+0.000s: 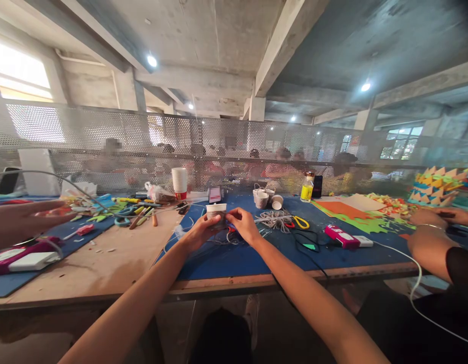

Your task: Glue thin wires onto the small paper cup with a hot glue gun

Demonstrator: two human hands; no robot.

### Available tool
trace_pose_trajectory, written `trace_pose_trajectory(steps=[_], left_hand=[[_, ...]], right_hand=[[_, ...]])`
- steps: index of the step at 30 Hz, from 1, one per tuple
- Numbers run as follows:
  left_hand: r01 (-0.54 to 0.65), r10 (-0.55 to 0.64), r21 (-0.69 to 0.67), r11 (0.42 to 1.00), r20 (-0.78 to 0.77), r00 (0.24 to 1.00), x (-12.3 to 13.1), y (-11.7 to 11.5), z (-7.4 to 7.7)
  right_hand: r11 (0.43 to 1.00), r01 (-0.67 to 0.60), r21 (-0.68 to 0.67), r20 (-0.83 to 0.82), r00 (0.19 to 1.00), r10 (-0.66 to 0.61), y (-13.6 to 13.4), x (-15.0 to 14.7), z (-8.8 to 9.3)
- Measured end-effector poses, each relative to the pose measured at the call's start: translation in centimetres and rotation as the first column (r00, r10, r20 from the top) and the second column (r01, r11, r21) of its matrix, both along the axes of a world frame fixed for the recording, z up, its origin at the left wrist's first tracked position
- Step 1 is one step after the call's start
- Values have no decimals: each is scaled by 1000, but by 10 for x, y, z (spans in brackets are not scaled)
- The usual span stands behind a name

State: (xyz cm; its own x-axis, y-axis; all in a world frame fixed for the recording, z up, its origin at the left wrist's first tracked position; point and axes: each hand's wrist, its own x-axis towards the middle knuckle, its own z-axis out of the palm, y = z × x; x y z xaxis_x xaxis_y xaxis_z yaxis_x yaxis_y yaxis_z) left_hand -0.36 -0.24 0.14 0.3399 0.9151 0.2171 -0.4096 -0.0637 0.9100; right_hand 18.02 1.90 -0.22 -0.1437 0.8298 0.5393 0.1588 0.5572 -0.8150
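Note:
Over the blue mat (203,265), my left hand (201,230) is wrapped round a paper cup (216,207) with its white rim up. The cup's lower part looks grey, perhaps wound with cord, and is mostly hidden by fingers. On the cup's right side my right hand (243,224) has its thumb and fingers pinched together; whatever they grip is too small to make out. Right of that hand lies a loose bundle of grey cord (273,219), beside scissors with yellow handles (302,222). Behind it stand several grey-covered cups (261,199), one of them tipped over (277,202).
A phone (215,194) stands behind the held cup, and a stack of paper cups (179,183) at back left. A yellow-labelled bottle (306,188), coloured sheets (345,215) and a pink-and-white device (342,237) lie right. Other people's hands (36,217) work on both sides.

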Motion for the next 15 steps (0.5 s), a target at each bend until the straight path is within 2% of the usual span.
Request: trace_pose_trajectory(steps=[15], left_hand=[[29,-29,25,999,-5,1000,-1,3,-4]], right_hand=[[1000,-14,-1,-19,1000,14,2,1,-3]])
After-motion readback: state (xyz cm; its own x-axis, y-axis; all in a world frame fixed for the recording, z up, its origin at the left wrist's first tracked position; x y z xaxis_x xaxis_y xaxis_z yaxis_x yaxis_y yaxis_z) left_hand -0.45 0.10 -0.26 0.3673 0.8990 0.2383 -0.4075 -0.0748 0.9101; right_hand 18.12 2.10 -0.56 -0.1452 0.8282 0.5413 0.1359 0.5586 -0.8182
